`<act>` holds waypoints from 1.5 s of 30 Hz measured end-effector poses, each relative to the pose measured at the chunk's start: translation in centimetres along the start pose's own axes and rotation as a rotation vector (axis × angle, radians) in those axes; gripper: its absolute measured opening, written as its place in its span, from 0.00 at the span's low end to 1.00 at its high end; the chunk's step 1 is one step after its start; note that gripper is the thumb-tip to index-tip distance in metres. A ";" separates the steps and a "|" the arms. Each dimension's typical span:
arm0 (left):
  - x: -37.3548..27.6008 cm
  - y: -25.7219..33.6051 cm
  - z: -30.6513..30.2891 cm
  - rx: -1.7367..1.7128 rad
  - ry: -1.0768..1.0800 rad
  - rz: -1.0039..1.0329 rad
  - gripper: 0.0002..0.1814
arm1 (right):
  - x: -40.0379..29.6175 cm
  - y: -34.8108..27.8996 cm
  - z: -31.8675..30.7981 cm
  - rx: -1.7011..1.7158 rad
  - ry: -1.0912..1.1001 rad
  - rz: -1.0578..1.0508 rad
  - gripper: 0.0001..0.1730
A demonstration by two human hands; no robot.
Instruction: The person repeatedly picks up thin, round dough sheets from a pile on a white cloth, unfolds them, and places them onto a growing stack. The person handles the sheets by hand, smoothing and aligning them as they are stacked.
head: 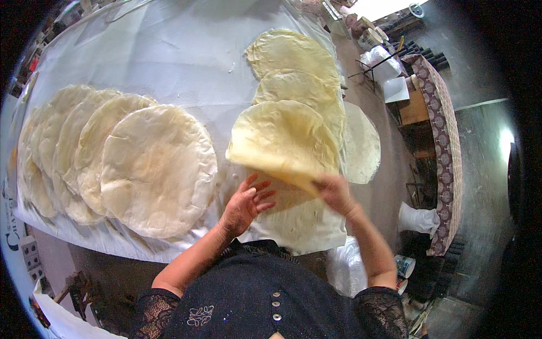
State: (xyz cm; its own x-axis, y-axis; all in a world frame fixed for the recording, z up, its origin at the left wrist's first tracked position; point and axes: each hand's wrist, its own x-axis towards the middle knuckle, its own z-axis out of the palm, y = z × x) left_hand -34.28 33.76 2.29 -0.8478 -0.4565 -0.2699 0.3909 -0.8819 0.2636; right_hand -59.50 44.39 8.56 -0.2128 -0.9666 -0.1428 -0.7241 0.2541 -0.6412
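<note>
My right hand (336, 193), slightly blurred, grips the near edge of a large thin yellowish flatbread sheet (281, 131). The sheet's near side is lifted and curls over. Just below and left of that edge is my left hand (250, 203), palm turned up, fingers spread, holding nothing. Beyond the lifted sheet, two more yellowish sheets overlap on the table: a middle sheet (292, 87) and a far sheet (292, 48). At the left, several paler round flatbreads (159, 169) lie fanned in an overlapping row.
White cloth (178, 55) covers the table. A pale round sheet (363, 144) shows past its right edge; I cannot tell what supports it. Farther right stand a patterned-cloth-covered bench (444, 169), a white sack (418, 218) and a thin metal stand (374, 70). Clear plastic (347, 267) is near my right elbow.
</note>
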 end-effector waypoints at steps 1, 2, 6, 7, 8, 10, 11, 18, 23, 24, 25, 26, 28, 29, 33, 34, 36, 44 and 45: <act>0.5 0.6 -0.1 -0.017 -0.012 0.023 0.34 | 1.8 -0.6 -3.4 0.066 0.045 0.026 0.11; 1.5 1.0 -0.1 0.069 0.047 0.005 0.32 | 3.1 0.3 -6.5 0.361 0.081 0.072 0.09; 5.8 2.6 -1.9 0.236 0.193 0.059 0.29 | 8.1 -5.9 -18.7 -0.330 0.343 -0.075 0.08; 6.7 3.0 -2.1 0.278 0.248 0.080 0.30 | 8.8 -6.5 -20.0 -0.374 0.441 -0.060 0.09; 7.7 3.4 -2.1 0.320 0.301 0.101 0.30 | 9.0 -7.5 -20.8 -0.429 0.507 -0.156 0.09; 9.6 3.9 -2.7 0.362 0.372 0.146 0.28 | 8.9 -9.2 -21.4 -0.675 0.598 -0.217 0.10; 10.4 4.1 -3.3 0.390 0.398 0.161 0.28 | 8.9 -8.8 -20.6 -0.689 0.607 -0.217 0.10; 14.9 3.6 -4.7 0.515 0.407 0.147 0.28 | 10.2 0.2 -4.4 -0.769 0.543 -0.202 0.17; 15.2 3.7 -3.7 0.523 0.515 0.122 0.28 | 10.6 5.1 6.4 -0.519 0.381 -0.155 0.21; 15.1 4.0 -3.1 0.541 0.531 0.094 0.27 | 10.5 4.9 6.3 -0.507 0.367 -0.121 0.21; 15.2 4.3 -2.5 0.559 0.547 0.065 0.25 | 10.5 4.6 6.1 -0.494 0.354 -0.085 0.21; 15.2 4.5 -2.1 0.576 0.563 0.035 0.24 | 10.4 4.3 5.9 -0.482 0.340 -0.049 0.21; 15.8 4.7 -1.8 0.630 0.485 -0.055 0.20 | 10.5 3.8 5.1 -0.463 0.296 0.016 0.20; 16.0 4.6 -1.8 0.656 0.446 -0.100 0.18 | 10.6 3.8 4.9 -0.453 0.273 0.048 0.20; 16.6 3.8 -0.6 0.648 0.383 -0.082 0.14 | 11.1 3.9 5.1 -0.427 0.280 -0.091 0.21; 16.6 4.0 0.0 0.663 0.363 -0.079 0.14 | 10.9 3.6 4.8 -0.405 0.276 -0.124 0.22; 16.5 3.9 0.4 0.633 0.323 -0.066 0.15 | 10.5 3.4 4.6 -0.386 0.269 -0.186 0.24; 15.8 3.7 1.5 0.463 0.162 -0.033 0.21 | 9.4 5.4 6.0 -0.428 0.387 0.005 0.21; 15.5 3.9 1.3 0.473 0.189 -0.025 0.23 | 9.7 5.3 5.1 -0.424 0.395 -0.014 0.18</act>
State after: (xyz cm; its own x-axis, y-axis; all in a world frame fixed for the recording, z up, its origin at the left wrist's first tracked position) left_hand -46.37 23.44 0.37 -0.7579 -0.4878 -0.4332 0.1291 -0.7630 0.6333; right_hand -62.10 36.16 -0.08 -0.3713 -0.9050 0.2078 -0.9108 0.3114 -0.2711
